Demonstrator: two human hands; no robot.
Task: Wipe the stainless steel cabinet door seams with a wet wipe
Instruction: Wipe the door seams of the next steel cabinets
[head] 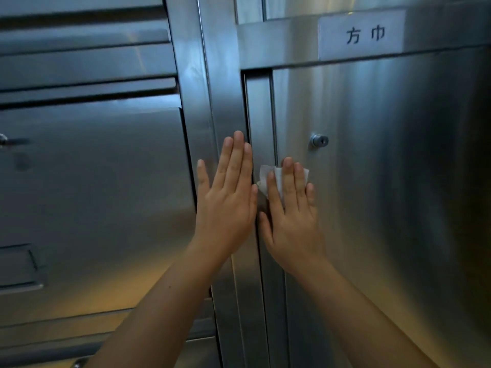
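Note:
A stainless steel cabinet door (pixel 385 181) fills the right half of the head view, with a vertical seam (pixel 248 107) along its left edge. My right hand (pixel 291 216) lies flat on the door's left strip and presses a white wet wipe (pixel 268 177) against the metal just right of the seam. The wipe shows above and between the fingers. My left hand (pixel 225 197) rests flat on the upright frame post (pixel 212 102) left of the seam, fingers together and pointing up, holding nothing.
A round keyhole lock (pixel 319 140) sits on the door above my right hand. A white paper label (pixel 362 35) with two characters is stuck on the bar above. Left of the post are another steel door (pixel 93 195) and horizontal drawer fronts (pixel 85 62).

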